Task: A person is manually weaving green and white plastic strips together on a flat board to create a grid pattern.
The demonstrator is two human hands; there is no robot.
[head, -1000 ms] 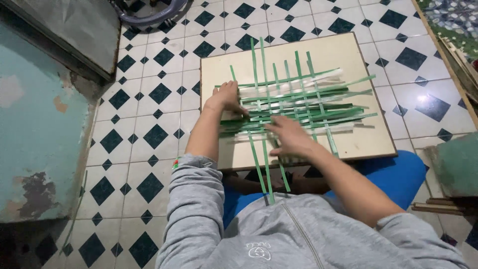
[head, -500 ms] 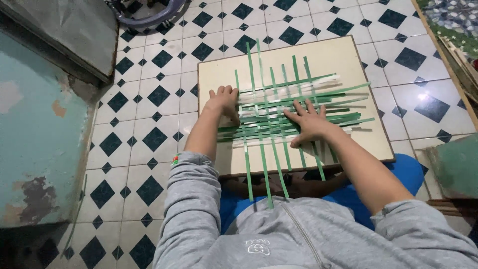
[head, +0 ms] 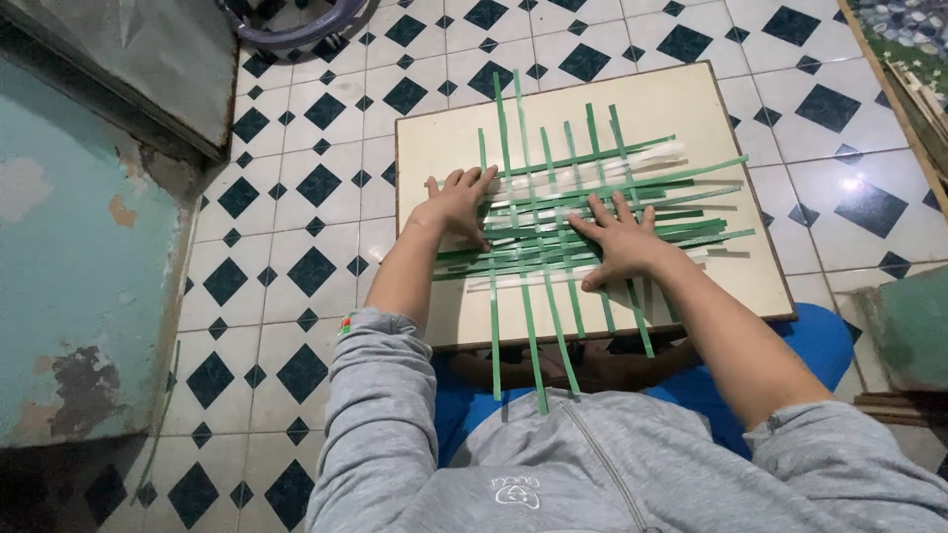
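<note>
Left hand (head: 456, 202), right hand (head: 620, 240): grip open, palms flat on woven green strips (head: 592, 197) (atop board (head: 444, 138)).

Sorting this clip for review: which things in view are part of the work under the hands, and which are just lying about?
In use:
- left hand, flat on the strips
- right hand, flat on the strips
- green and white strips, interlaced
- beige board under them

Lying about:
- purple tub rim, top edge
- grey slab by the wall
- loose green strip on the tiles

Glossy green plastic strips (head: 583, 212) on smooth matt board (head: 434, 148), glazed floor tiles (head: 296, 197).
</note>
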